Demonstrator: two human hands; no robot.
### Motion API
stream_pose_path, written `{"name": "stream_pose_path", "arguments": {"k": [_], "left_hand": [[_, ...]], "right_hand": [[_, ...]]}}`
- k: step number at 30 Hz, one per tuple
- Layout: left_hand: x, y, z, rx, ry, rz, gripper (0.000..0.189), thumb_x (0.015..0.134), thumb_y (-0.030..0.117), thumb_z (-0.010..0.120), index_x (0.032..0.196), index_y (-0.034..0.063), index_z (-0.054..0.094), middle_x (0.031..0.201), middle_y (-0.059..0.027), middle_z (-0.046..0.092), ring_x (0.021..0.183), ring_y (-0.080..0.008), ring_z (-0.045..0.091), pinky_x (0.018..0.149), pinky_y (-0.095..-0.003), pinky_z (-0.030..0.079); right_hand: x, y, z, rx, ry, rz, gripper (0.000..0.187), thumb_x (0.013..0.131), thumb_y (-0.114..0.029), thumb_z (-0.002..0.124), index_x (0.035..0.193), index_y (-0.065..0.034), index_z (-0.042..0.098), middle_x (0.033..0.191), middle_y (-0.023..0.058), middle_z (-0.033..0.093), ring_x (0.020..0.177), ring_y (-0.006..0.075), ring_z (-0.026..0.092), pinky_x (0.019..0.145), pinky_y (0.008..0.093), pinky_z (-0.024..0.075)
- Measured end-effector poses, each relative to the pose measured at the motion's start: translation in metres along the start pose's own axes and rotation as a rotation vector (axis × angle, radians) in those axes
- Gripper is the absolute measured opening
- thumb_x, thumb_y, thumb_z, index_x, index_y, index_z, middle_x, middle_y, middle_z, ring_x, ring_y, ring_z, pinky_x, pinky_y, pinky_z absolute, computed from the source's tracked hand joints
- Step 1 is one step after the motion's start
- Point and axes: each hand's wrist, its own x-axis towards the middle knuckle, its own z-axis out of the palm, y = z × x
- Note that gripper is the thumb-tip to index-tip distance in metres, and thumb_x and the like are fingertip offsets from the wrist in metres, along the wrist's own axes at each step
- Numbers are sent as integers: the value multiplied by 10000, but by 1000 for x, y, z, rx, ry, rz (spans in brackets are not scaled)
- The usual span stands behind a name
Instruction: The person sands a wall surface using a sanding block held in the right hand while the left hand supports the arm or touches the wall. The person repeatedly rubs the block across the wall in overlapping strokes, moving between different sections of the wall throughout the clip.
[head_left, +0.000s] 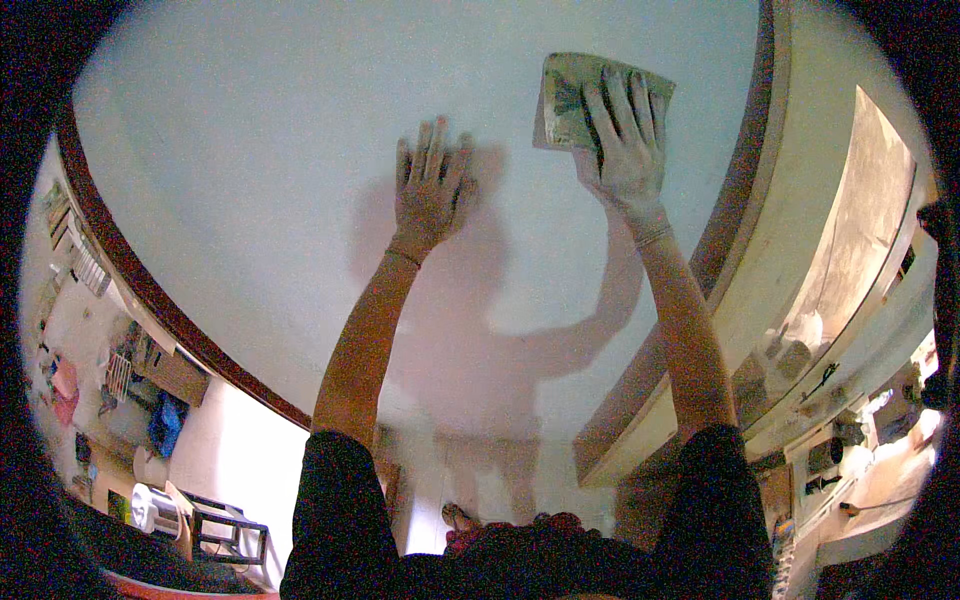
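A pale, smooth wall panel (262, 150) fills the view in front of me, with my shadow on it. Against it, my right hand (626, 146) presses a flat rectangular pad (570, 97), worn and greyish-green, perhaps a sponge or sanding pad; the fingers lie spread over its face. My left hand (433, 180) is to the left and slightly lower, fingers apart and holding nothing. It lies flat at or close to the panel; contact cannot be told for certain. Both hands look dusty.
Dark brown trim (739, 150) edges the panel on the right and another strip (187, 322) on the left. A ledge (630, 435) juts out at lower right. At lower left stand a dark-framed stool (229, 532) and a white container (150, 510). Shelving and clutter line the far left.
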Motion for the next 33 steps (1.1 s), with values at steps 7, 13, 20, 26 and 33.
{"name": "stream_pose_path", "arguments": {"k": [7,13,20,26,33], "left_hand": [[49,82,-23,-187,92,-94,663,939,349,593,1492,49,383,1585,-282,248,1469,-499,192,1164,-697,67],[115,99,-27,-142,18,354,569,868,151,592,1419,50,489,1455,-226,472,1344,-350,471,1128,-489,382],[89,113,-19,-11,106,310,404,844,119,597,1220,-30,620,1281,-196,621,1170,-383,597,1045,-500,476],[51,133,-63,-286,120,-125,534,888,111,574,1392,-6,441,1522,-260,351,1411,-476,317,1165,-600,279],[-31,89,-62,-271,94,-340,669,910,-16,493,1542,25,277,1604,-258,215,1475,-524,132,1150,-717,84]], "right_hand": [[-18,16,-4,69,-27,-60,433,885,-242,673,1291,-103,623,1427,126,555,1357,394,471,1133,573,341],[-40,32,19,264,182,-147,402,801,-146,771,1171,-99,622,1290,86,660,1274,368,567,1061,558,431],[-39,38,-16,221,155,-27,206,880,-110,707,1083,-130,676,1288,125,667,1224,329,614,1067,508,414],[-15,-2,-57,486,68,-396,203,917,-73,651,1117,-45,666,1228,140,694,1220,351,616,1019,501,473],[-7,-59,-35,476,-52,-453,226,964,-96,609,1177,-41,661,1252,154,680,1253,345,597,1035,499,456]]}}
